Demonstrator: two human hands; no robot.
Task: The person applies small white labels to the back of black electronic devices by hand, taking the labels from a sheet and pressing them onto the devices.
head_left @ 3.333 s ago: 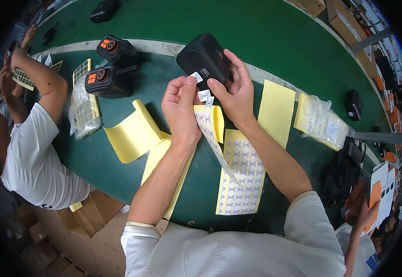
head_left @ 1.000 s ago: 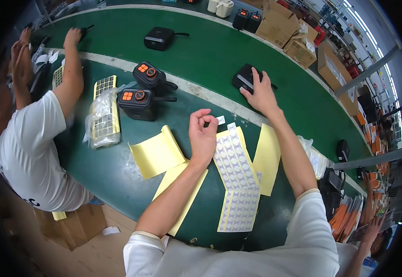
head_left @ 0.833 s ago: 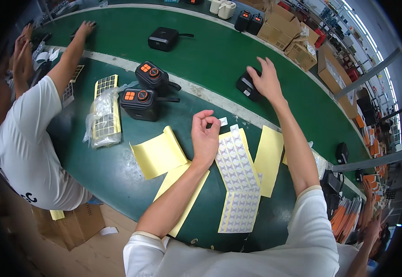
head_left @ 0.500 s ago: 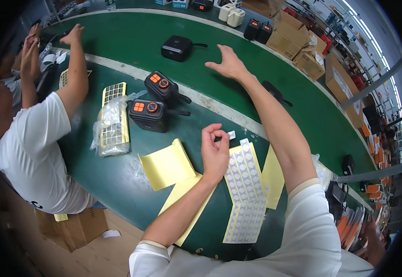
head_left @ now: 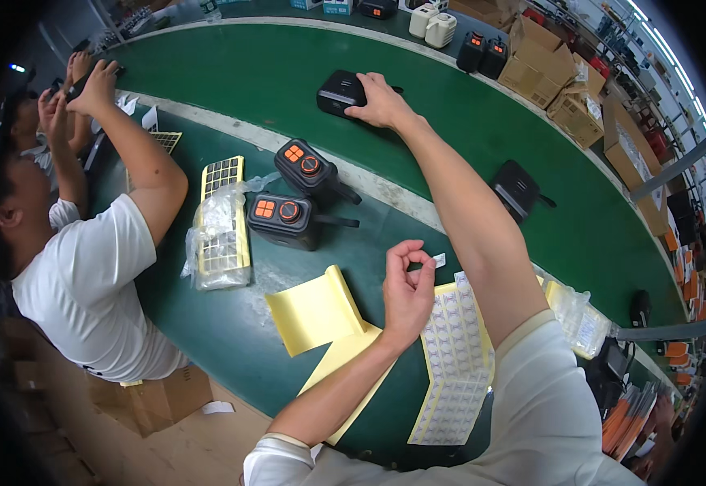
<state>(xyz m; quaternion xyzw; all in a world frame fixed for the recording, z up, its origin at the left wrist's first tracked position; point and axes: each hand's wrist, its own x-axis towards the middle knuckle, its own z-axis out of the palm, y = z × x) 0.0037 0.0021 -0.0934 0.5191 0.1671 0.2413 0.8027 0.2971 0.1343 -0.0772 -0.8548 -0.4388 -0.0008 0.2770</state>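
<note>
Out over the green belt, my right hand (head_left: 385, 101) has its fingers and thumb around the right end of a black box-shaped device (head_left: 338, 93). Between the pinched thumb and forefinger of my left hand (head_left: 408, 298) is a small white label (head_left: 439, 260). Just right of that hand lies a sheet of printed labels (head_left: 450, 377) in rows, partly hidden by my right arm. Two black devices with orange buttons (head_left: 307, 168) stand farther left on the table. Yellow backing paper (head_left: 312, 316) lies curled beside my left wrist.
A bagged yellow-edged label sheet (head_left: 223, 227) lies at left, near a co-worker (head_left: 98, 259) with raised hands. Another black device (head_left: 519, 190) sits on the belt beyond my right forearm. Cardboard boxes (head_left: 535, 65) line the far side. A plastic-wrapped stack (head_left: 580, 320) is at right.
My right hand, open and reaching before, has closed on the black device. My left hand keeps its pinch on the label. The other belt device shows more fully, and the view has shifted.
</note>
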